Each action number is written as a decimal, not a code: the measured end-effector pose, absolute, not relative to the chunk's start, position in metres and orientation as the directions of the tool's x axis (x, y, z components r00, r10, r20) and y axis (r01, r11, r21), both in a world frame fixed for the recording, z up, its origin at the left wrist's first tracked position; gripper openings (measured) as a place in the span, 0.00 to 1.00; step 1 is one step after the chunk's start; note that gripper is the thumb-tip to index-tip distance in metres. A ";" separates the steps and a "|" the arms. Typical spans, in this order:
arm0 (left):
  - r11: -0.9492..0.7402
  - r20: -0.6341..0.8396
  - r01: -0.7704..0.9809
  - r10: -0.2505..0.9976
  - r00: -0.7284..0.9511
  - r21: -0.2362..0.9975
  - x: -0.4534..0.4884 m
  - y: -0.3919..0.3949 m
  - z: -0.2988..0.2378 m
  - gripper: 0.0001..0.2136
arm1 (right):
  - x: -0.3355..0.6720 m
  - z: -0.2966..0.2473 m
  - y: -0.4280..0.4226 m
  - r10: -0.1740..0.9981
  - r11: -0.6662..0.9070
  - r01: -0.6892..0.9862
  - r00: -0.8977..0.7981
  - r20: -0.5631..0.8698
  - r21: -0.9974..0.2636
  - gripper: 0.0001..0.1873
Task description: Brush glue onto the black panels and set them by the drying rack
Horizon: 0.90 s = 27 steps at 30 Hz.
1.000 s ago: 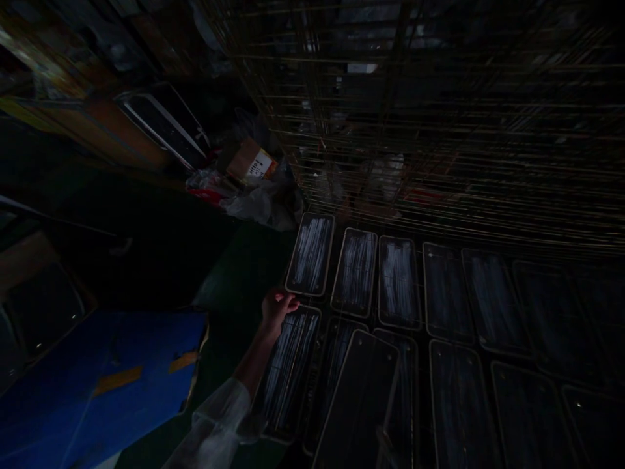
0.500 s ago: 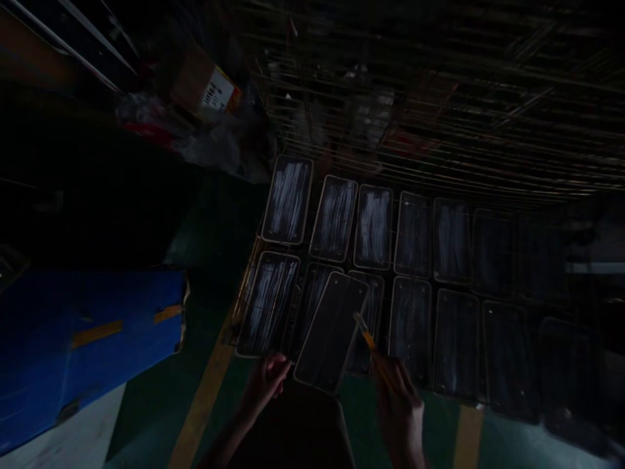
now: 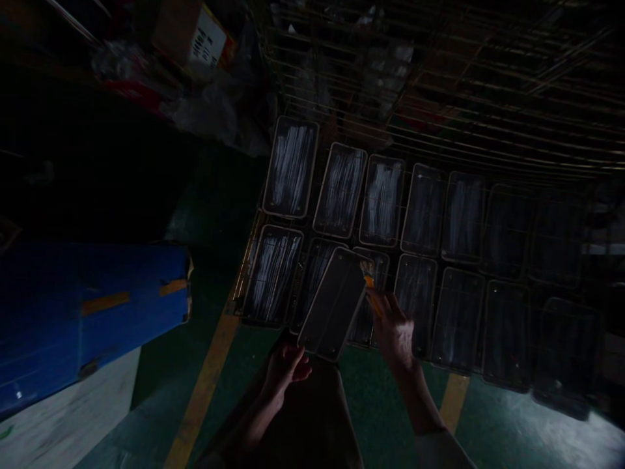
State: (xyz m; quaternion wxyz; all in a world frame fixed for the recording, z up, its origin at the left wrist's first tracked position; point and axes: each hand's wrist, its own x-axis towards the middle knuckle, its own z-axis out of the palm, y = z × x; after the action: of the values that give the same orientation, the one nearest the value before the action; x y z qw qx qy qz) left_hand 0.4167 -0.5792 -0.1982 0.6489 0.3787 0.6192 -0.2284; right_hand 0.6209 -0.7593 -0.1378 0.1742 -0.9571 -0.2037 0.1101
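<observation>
Brush (image 3: pixel 368 272) clamped in right hand (image 3: pixel 394 326), bristles toward 11 o'clock, at the 1 o'clock corner of the dark plate (image 3: pixel 332 305); contact unclear. Plate's long axis runs 1 to 7 o'clock, aslant over streaked panels (image 3: pixel 293 166). Left hand (image 3: pixel 289 366) nearer: fingertips at the plate's 7 o'clock corner, fingers curled; cannot tell whether they pinch it. Right hand sits at 4 o'clock of the plate. Panels in two rows; wire mesh (image 3: pixel 439 98) toward 12 and 1. Green floor (image 3: pixel 385 404) at 5, blue box (image 3: pixel 92 339) at 9. Light poor.
</observation>
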 end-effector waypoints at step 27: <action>0.626 -0.964 0.733 0.164 0.210 0.266 0.417 -0.580 -0.199 0.25 | 0.635 -0.136 -0.749 0.488 -0.816 0.418 0.868 -0.088 -0.399 0.18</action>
State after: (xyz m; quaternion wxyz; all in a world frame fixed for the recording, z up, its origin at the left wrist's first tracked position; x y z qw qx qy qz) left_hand 0.4174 -0.5804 -0.1993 0.6794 0.3784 0.5928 -0.2093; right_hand 0.6350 -0.7487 -0.1360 0.1870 -0.9483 -0.2387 0.0937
